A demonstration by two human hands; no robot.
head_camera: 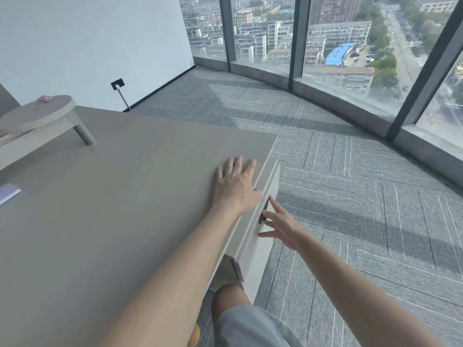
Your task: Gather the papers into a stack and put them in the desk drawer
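My left hand (235, 186) lies flat, fingers spread, on the grey desk top (112, 209) near its right edge. Below that edge is the white drawer front (260, 244) with a dark handle (265, 212). My right hand (280, 224) is at that front with fingers spread, its fingertips touching the panel beside the handle; it holds nothing. The drawer looks closed or nearly closed. A corner of white paper (8, 192) shows at the far left edge of the desk, far from both hands.
A round-topped wooden stand (37, 113) with a small pink object (45, 98) sits at the desk's back left. Grey carpet (350, 196) spreads to the right, bounded by floor-to-ceiling windows (338, 46). My knee in grey shorts (238, 316) is beside the drawer.
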